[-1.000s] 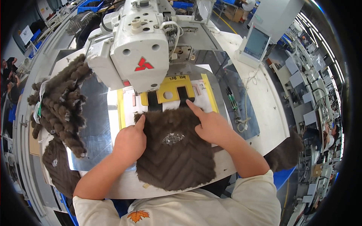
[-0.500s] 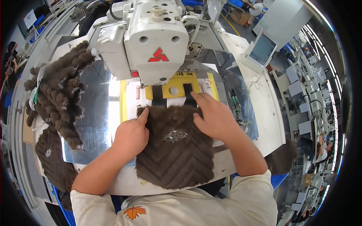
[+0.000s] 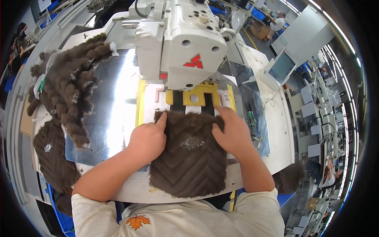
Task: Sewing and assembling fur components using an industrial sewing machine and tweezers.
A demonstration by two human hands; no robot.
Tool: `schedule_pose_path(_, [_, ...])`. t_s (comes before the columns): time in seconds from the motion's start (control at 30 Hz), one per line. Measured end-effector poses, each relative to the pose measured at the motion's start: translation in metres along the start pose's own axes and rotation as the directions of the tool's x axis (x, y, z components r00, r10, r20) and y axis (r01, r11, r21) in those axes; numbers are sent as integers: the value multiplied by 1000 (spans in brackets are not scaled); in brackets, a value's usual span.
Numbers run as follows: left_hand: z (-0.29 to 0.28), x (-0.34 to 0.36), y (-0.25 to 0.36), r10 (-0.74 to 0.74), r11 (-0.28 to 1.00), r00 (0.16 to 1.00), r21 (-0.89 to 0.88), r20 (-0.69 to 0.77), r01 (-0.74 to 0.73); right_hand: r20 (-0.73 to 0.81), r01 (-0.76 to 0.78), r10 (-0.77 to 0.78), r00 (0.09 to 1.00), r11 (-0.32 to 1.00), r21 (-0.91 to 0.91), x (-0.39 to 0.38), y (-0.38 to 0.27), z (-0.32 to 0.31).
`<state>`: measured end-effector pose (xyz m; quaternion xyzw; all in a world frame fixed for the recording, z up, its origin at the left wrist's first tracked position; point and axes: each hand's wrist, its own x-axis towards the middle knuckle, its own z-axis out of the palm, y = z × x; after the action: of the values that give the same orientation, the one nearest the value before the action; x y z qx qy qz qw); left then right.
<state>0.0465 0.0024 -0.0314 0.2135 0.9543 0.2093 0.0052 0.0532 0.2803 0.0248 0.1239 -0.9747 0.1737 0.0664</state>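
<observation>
My left hand [image 3: 147, 140] rests at the upper left edge of a brown fur panel [image 3: 187, 168] with a small shiny patch, index finger stretched out on it and other fingers curled. My right hand [image 3: 233, 134] lies at its upper right edge, index finger reaching the dark strips just beyond, thumb apart on the fur. The panel's top meets a yellow template [image 3: 185, 98] with two dark strips, on a white board with pink marks, below the head of a white sewing machine [image 3: 193, 55]. Whether anything is pinched under my left fingers is hidden.
Fluffy fur pieces [image 3: 75, 91] and another fur panel [image 3: 51, 158] lie on the left of the table. A screen [image 3: 278, 67] stands back right, above green-handled tools [image 3: 250, 116]. More fur [image 3: 288, 177] hangs at the right. Co-workers [image 3: 276, 25] are in the background.
The view has shifted, with the machine now farther right in it. My right index finger reached a little farther onto the dark strip, then came back toward the panel's edge.
</observation>
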Motion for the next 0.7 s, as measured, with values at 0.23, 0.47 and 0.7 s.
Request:
schedule_pose_path(0.23, [4, 0, 1, 25, 998, 1000, 50, -15, -24, 241, -587, 557, 795, 606, 537, -45, 36, 9])
schedule_pose_path(0.47, [10, 0, 0, 33, 997, 995, 74, -91, -26, 239, -549, 497, 834, 707, 446, -44, 22, 10])
schedule_pose_path(0.7, [13, 12, -3, 50, 991, 993, 129, -110, -36, 42, -335, 334, 942, 921, 200, -24, 26, 20])
